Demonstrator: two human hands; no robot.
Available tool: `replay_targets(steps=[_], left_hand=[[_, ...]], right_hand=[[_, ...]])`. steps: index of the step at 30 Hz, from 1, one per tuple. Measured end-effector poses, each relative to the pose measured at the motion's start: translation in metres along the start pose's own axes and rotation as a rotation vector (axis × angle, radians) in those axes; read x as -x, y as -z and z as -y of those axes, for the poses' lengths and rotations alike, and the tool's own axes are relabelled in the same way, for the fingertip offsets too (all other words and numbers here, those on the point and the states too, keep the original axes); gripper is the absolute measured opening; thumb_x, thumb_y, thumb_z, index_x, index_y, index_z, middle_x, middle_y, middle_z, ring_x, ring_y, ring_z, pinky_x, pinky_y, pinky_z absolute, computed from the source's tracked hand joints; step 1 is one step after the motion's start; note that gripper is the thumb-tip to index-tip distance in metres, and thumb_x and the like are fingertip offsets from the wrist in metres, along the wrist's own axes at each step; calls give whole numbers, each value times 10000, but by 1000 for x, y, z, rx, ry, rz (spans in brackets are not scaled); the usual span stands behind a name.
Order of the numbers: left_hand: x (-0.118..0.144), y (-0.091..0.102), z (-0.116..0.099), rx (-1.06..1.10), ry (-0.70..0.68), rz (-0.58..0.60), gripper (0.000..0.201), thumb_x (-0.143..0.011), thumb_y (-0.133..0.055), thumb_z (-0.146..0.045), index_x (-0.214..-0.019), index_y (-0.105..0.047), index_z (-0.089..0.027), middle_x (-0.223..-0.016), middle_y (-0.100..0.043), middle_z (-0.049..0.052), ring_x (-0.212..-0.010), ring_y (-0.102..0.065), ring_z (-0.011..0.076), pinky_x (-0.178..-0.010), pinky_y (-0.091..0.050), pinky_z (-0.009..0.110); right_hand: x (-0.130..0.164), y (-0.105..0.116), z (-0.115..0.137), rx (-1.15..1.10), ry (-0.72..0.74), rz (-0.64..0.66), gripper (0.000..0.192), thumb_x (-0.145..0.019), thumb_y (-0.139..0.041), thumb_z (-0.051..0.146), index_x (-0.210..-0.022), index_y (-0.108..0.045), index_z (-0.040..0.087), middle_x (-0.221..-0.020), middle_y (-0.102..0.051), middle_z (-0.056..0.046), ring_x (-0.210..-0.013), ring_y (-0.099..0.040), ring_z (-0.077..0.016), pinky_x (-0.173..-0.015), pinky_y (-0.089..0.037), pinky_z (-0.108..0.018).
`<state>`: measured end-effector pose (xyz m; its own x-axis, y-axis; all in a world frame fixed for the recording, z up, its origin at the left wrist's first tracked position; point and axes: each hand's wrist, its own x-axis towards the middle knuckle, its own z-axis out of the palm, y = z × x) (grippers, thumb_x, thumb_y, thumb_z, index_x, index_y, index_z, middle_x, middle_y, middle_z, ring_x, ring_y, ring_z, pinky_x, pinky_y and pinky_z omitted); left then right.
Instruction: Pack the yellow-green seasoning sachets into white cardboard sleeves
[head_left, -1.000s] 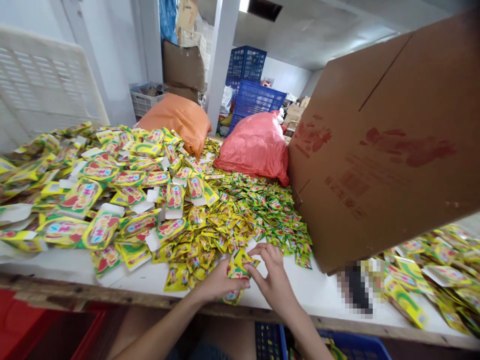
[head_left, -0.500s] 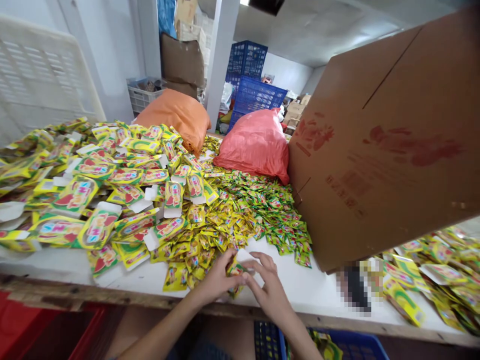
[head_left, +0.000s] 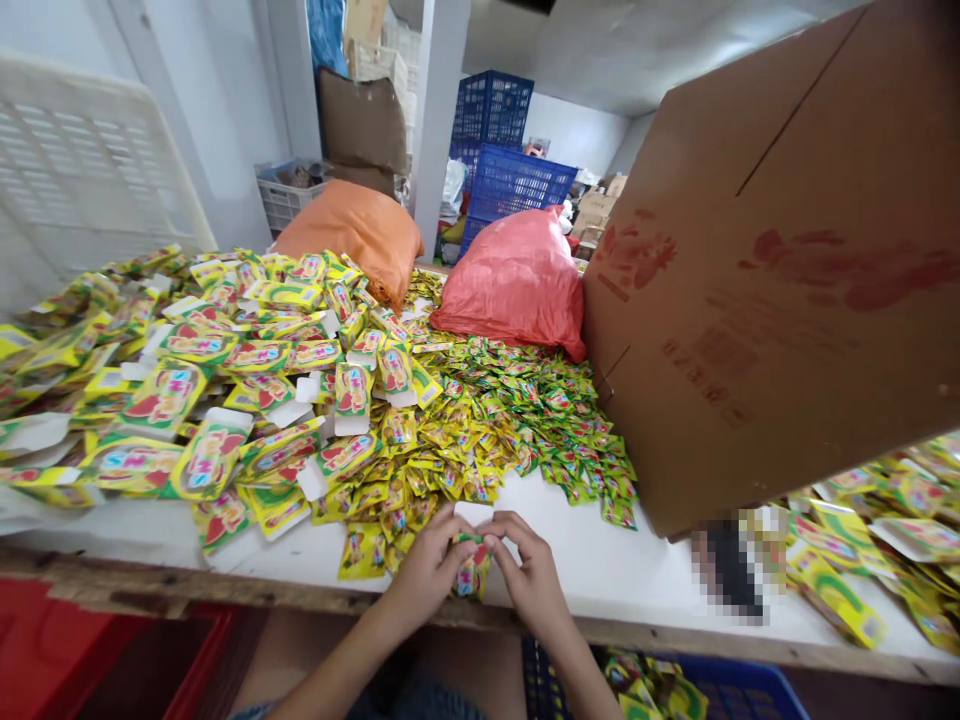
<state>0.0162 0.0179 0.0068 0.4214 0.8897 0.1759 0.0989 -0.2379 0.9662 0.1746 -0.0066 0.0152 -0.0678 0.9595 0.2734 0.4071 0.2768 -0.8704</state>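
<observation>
Between my two hands is a small yellow-green carton [head_left: 471,582] with a watermelon print, its white flap standing up at the far end. My left hand [head_left: 426,562] grips the carton's left side, thumb on top near the flap. From the right, my right hand [head_left: 528,568] pinches it, its thumb close to the left thumb. Just beyond the hands lie loose yellow sachets [head_left: 442,440], and green sachets [head_left: 555,410] spread farther to the right. A large heap of similar cartons [head_left: 195,390], many with white flaps open, covers the left of the white table [head_left: 555,525].
A big cardboard box [head_left: 750,300] leans over the table on the right. Orange [head_left: 352,235] and red sacks [head_left: 514,275] stand behind the sachets. Below the table edge are a blue crate [head_left: 742,685] with packets and a red container [head_left: 75,650]. More cartons [head_left: 840,560] lie far right.
My right hand has closed in on the carton from a looser, spread grip. The carton now faces me more squarely with its flap pointing away. The view has shifted slightly.
</observation>
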Motion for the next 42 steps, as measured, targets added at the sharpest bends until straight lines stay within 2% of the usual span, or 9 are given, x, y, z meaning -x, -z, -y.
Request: replay_targets(steps=[4,8,12,18,26,32,37,40,42], left_hand=[[4,-4,5,117,13,-161,284,-848,-473,-265,-1119,-511,-191,-1144,-573,92,-1061,-526,206,-918,-396,320],[8,0,-1,20,-15,-104,206,-835,-496,-276,-955,-643,-195,-1064,-648,78,-1030,-563,214,-935,-399,328],[7,3,-12,-39,-15,-107,177,-811,-527,-256,-895,-672,-199,-1007,-679,64,-969,-598,203,-897,-426,303],[1,-1,-15,-28,67,-181,151,-808,-514,-260,-838,-643,-188,-829,-684,32,-795,-620,179,-742,-456,253],[-8,-3,-13,6,133,-186,176,-805,-522,-288,-754,-628,-157,-680,-621,10,-648,-564,153,-621,-422,230],[12,-2,-10,60,41,-151,188,-833,-516,-287,-824,-662,-169,-854,-664,43,-847,-597,178,-784,-442,255],[23,1,0,-30,-33,-100,215,-842,-513,-267,-975,-675,-216,-971,-677,54,-946,-593,180,-870,-436,284],[24,1,6,-51,12,-173,306,-826,-536,-268,-1123,-592,-215,-1107,-640,66,-985,-589,182,-886,-446,297],[24,-1,8,-54,25,-205,291,-819,-548,-268,-1099,-596,-207,-1092,-645,64,-974,-595,180,-877,-454,292]], right_hand=[[-1,-3,-6,-26,-52,-115,231,-846,-523,276,-1060,-565,196,-820,-614,-27,-779,-588,-159,-725,-475,-280],[4,-3,-4,-9,49,-35,164,-843,-526,255,-952,-640,212,-931,-637,-55,-890,-590,-178,-796,-474,-308],[8,-2,5,16,66,-24,172,-847,-518,246,-948,-654,214,-956,-644,-67,-922,-592,-193,-816,-475,-328],[3,-2,10,77,-56,-66,146,-840,-533,288,-882,-631,187,-801,-662,-25,-728,-606,-155,-678,-470,-244],[-5,0,13,73,-102,-33,194,-857,-497,331,-784,-582,172,-694,-625,-10,-650,-562,-144,-616,-446,-229],[2,5,9,80,1,57,156,-855,-506,297,-827,-612,186,-890,-647,-54,-865,-594,-181,-777,-465,-280],[23,-9,-4,29,-24,-61,155,-829,-548,277,-935,-628,198,-930,-659,-58,-897,-608,-192,-806,-480,-287],[32,-18,-8,25,-51,-202,224,-823,-549,256,-1034,-604,204,-1018,-643,-66,-913,-606,-188,-821,-481,-299],[33,-24,-8,1,-61,-239,194,-827,-540,252,-997,-620,204,-1001,-647,-66,-916,-604,-188,-833,-478,-310]])
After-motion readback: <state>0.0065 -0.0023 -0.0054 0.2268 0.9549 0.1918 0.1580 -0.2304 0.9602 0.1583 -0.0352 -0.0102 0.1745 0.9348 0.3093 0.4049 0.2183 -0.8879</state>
